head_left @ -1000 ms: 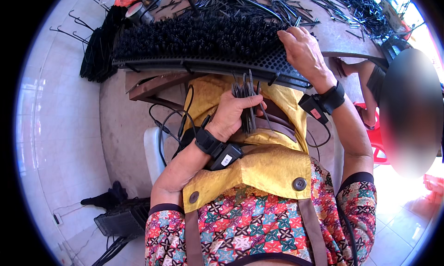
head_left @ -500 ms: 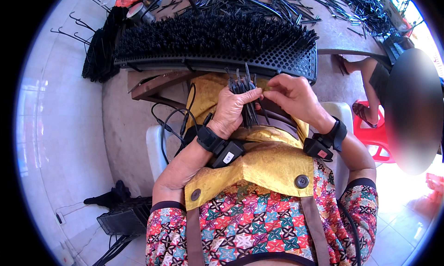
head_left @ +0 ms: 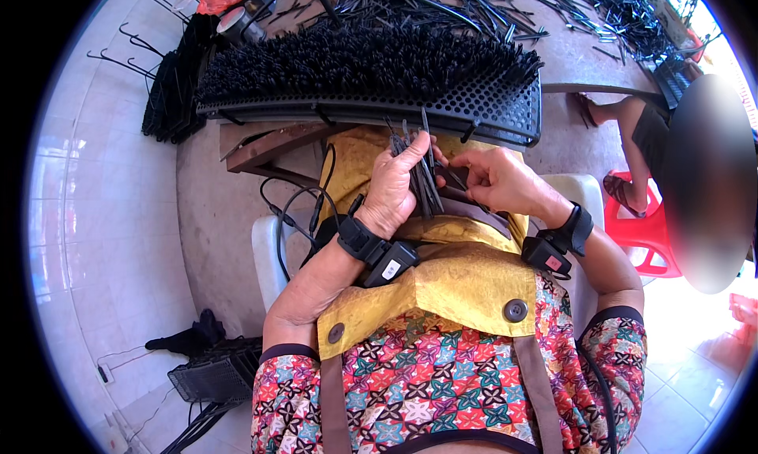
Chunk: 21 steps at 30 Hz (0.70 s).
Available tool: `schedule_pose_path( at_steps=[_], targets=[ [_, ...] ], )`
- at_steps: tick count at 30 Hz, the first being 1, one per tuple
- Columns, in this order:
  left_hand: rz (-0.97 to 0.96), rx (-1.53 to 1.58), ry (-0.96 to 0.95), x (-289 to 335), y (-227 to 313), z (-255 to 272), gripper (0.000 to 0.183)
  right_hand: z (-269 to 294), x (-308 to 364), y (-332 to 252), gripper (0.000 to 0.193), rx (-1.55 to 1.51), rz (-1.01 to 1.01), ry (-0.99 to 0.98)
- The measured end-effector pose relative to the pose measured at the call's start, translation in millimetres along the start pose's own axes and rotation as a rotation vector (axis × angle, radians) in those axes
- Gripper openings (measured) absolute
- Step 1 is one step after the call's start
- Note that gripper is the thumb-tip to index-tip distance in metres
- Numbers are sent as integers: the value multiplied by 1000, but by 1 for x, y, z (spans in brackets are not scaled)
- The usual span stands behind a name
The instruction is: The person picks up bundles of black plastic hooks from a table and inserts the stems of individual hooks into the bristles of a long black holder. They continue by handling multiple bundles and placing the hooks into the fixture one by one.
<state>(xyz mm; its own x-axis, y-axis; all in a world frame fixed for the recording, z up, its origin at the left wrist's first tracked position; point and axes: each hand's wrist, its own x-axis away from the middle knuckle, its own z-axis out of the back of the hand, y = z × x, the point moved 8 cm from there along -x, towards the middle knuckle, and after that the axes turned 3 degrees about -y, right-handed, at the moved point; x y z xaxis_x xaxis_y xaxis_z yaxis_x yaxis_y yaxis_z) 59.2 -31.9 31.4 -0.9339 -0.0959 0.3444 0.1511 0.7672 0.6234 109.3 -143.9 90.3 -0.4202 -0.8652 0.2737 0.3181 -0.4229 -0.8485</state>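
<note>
My left hand is closed around a bundle of thin black rods held upright over my lap. My right hand sits just right of the bundle, its fingertips pinching a single black rod at the bundle's side. Just above both hands a black perforated board rests on the table edge; most of its holes are packed with upright black rods, and its right end is bare. Both wrists carry black strap-on devices with cables.
Loose black rods are scattered over the brown table behind the board. Black wire racks hang at the left. A black crate lies on the tiled floor lower left. Another person sits at the right on a red stool.
My right hand came down from the board's right end to the bundle in my left hand and now pinches one rod. The left hand has barely shifted.
</note>
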Motion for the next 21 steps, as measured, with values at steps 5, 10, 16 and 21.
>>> schedule_pose_path(
  at_steps=[5, 10, 16, 21],
  targets=[
    [32, -144, -7, 3, -1, -2, 15, -16, 1, 14, 36, 29, 54, -65],
    [53, -158, -23, 5, -2, -3, 12, -20, 0, 8, 21, -191, -52, -23],
    [59, -124, 85, 7, -2, 0, 10, -17, 7, 17, 33, -56, -134, -109],
    [41, -121, 82, 3, -5, 11, 9, 11, 20, 17, 46, -280, -114, 83]
  ],
)
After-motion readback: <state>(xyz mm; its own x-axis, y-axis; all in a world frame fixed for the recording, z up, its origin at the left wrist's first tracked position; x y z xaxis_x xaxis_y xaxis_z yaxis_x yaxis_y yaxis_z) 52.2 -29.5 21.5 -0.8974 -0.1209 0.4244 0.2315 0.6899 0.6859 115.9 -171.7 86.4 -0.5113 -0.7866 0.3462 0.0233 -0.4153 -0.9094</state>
